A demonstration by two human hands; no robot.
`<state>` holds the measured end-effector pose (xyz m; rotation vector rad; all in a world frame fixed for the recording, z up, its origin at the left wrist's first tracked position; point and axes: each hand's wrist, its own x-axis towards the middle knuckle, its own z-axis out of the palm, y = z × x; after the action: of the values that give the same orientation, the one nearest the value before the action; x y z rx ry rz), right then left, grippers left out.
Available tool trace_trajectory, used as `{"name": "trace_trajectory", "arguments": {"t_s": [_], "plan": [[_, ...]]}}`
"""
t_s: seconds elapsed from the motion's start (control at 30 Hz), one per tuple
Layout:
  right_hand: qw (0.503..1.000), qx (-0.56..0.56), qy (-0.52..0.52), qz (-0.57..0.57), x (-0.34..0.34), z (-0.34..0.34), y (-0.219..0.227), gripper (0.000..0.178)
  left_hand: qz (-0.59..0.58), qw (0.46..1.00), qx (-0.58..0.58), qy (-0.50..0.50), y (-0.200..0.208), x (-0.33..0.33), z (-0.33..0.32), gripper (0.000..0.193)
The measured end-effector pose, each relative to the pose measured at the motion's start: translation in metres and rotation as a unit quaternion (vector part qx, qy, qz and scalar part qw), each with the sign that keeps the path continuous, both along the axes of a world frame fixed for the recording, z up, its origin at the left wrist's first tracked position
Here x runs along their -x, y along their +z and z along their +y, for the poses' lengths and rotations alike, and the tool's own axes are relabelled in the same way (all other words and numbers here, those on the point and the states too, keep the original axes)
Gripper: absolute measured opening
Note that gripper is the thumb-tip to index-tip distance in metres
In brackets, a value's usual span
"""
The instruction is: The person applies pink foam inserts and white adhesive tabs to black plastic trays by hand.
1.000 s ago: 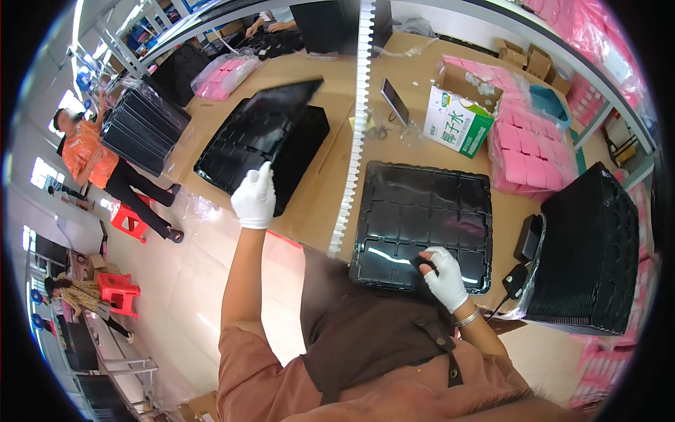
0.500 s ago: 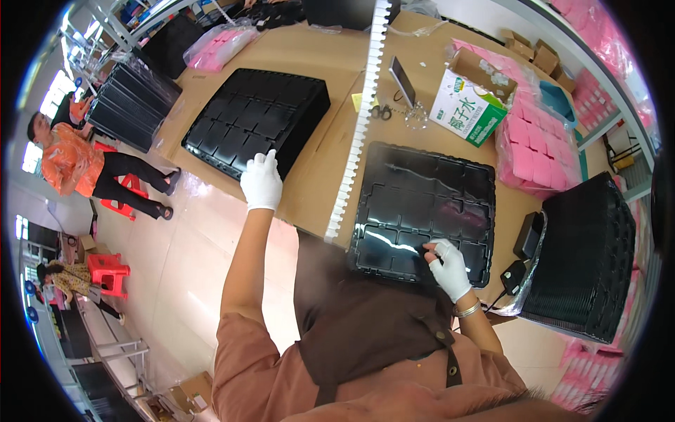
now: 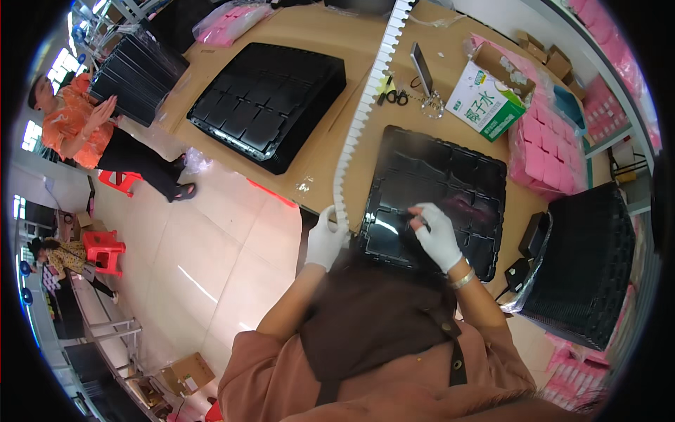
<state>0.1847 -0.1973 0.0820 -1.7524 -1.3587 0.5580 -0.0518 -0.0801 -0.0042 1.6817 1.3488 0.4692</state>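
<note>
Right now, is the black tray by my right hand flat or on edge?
The black tray lies flat on the brown table, gridded face up.

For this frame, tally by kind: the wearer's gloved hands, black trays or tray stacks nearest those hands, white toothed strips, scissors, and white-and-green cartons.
Gloved hands: 2 (left hand, right hand)
Black trays or stacks: 3 (left stack, front tray, right stack)
White toothed strip: 1
Scissors: 1
White-and-green carton: 1
Total: 8
</note>
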Motion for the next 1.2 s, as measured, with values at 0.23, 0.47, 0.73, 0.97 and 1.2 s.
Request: {"name": "trace_trajectory", "arguments": {"t_s": [0.23, 0.47, 0.73, 0.97, 1.2], "plan": [[0.969, 0.058, 0.042, 0.238, 0.056, 0.039, -0.003, 0.02, -0.372, 0.889, 0.253, 0.081, 0.066, -0.004, -0.006, 0.027], [0.93, 0.075, 0.027, 0.36, 0.083, 0.039, -0.011, 0.013, -0.395, 0.88, 0.247, 0.096, 0.067, -0.012, -0.014, 0.025], [0.987, -0.161, -0.005, 0.001, 0.079, 0.033, -0.006, 0.01, -0.49, 0.771, 0.384, 0.135, 0.077, -0.042, 0.007, 0.017], [0.972, -0.051, -0.091, -0.212, -0.057, 0.138, -0.03, 0.006, -0.514, 0.798, 0.264, 0.172, 0.059, -0.025, 0.024, 0.018], [0.953, 0.089, -0.071, -0.28, -0.091, 0.188, -0.052, 0.015, -0.451, 0.825, 0.259, 0.221, 0.069, -0.024, 0.01, 0.02]]}}
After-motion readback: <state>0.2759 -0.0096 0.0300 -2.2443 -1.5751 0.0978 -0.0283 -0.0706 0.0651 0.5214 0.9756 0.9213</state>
